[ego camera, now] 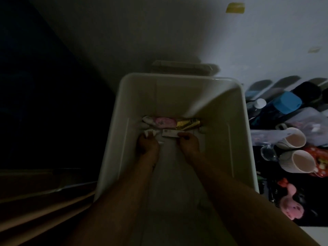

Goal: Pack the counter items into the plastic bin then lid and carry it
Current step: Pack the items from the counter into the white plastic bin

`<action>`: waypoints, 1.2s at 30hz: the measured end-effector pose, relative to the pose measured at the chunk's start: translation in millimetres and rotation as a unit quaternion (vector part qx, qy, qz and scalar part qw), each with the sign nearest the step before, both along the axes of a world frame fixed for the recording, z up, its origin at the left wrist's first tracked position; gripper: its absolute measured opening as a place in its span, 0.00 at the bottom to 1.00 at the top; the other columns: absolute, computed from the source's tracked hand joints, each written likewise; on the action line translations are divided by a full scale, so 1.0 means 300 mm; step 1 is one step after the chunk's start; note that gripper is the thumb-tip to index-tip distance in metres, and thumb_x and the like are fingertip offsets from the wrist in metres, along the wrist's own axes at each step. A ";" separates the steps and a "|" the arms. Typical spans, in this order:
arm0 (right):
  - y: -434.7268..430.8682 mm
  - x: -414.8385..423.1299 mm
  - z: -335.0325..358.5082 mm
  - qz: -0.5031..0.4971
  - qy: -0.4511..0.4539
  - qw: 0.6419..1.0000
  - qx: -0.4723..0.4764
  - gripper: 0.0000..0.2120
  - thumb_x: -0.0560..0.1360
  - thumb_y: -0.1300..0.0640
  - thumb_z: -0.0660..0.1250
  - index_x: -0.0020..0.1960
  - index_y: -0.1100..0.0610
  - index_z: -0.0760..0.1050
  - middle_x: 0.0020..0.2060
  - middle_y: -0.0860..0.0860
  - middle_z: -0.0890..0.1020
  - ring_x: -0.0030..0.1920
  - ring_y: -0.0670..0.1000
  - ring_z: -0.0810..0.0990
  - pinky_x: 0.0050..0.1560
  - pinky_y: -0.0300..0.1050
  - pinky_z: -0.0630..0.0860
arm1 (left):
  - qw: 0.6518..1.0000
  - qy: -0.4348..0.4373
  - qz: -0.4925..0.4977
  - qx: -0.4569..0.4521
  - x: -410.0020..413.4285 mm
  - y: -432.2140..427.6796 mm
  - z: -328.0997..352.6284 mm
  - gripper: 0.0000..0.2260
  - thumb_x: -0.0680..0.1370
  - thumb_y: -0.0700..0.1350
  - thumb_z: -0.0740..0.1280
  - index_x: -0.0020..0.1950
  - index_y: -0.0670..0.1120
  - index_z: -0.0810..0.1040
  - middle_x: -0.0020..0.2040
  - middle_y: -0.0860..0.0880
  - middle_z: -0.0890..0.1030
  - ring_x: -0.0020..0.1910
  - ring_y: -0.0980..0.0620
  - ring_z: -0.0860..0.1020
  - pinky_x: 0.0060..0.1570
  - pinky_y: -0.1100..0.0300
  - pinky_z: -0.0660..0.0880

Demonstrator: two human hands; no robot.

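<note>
Both arms drop into the bin from bottom edge: left forearm (124,201), right forearm (239,201). Far left is too dark to ID; brownish boards (44,201) lower left. White plastic bin (177,96) sits centre frame, open top, right wall just beside the counter clutter. Left hand (148,144) is down at bin floor, fingers curled on a white wrapper (153,133). Pink packet (164,122) and gold packet (188,124) lie end to end against the far wall. Right hand (189,142) pinches the right end of a flat white box (169,133), which lies between the two hands (dim light, label unreadable). Right of bin, on dark counter (257,151): white-cap bottle (260,102), blue-lid tub (286,102), upper mug (291,138), lower mug (300,161), both mouths toward cam, pink plush toy (289,206) nearest. Yellow note (235,8) on wall, top right.
</note>
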State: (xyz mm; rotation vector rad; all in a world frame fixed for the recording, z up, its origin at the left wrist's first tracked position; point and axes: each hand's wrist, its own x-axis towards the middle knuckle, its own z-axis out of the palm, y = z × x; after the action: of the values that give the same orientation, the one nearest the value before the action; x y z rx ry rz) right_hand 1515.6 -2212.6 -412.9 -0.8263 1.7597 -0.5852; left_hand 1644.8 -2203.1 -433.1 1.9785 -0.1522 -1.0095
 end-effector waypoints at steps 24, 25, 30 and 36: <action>-0.003 0.007 0.077 -0.039 -0.160 0.986 -0.006 0.08 0.79 0.60 0.62 0.48 0.62 0.78 0.33 0.52 0.78 0.31 0.48 0.73 0.28 0.38 0.70 | 0.983 -0.004 -0.181 -0.034 -0.055 -0.054 0.091 0.16 0.78 0.38 0.67 0.66 0.41 0.74 0.62 0.44 0.77 0.61 0.44 0.76 0.60 0.56 0.73; -0.007 0.000 0.072 -0.051 -0.167 0.985 -0.001 0.08 0.79 0.59 0.63 0.49 0.62 0.79 0.34 0.54 0.79 0.32 0.50 0.74 0.31 0.40 0.71 | 0.979 -0.008 -0.198 -0.037 -0.058 -0.060 0.096 0.17 0.78 0.38 0.67 0.67 0.41 0.74 0.63 0.44 0.77 0.62 0.45 0.76 0.60 0.58 0.73; -0.033 0.000 0.081 -0.082 -0.165 0.983 0.002 0.10 0.75 0.54 0.69 0.49 0.60 0.82 0.47 0.61 0.84 0.42 0.57 0.81 0.45 0.50 0.77 | 0.979 -0.004 -0.202 -0.011 -0.070 -0.084 0.068 0.15 0.77 0.48 0.67 0.63 0.48 0.78 0.59 0.50 0.80 0.56 0.49 0.79 0.60 0.52 0.76; -0.078 -0.002 0.101 -0.131 -0.178 0.975 0.009 0.06 0.73 0.54 0.72 0.46 0.56 0.80 0.35 0.51 0.80 0.33 0.49 0.77 0.28 0.37 0.73 | 0.978 0.018 -0.206 0.016 -0.050 -0.025 0.036 0.12 0.78 0.47 0.61 0.59 0.49 0.78 0.56 0.45 0.81 0.54 0.45 0.79 0.59 0.47 0.77</action>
State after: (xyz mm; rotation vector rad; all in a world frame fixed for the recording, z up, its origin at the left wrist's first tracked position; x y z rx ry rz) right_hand 1514.9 -2236.1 -382.5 -0.4434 1.5466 -0.8357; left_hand 1629.9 -2210.7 -422.3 1.9991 -0.5469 -1.3158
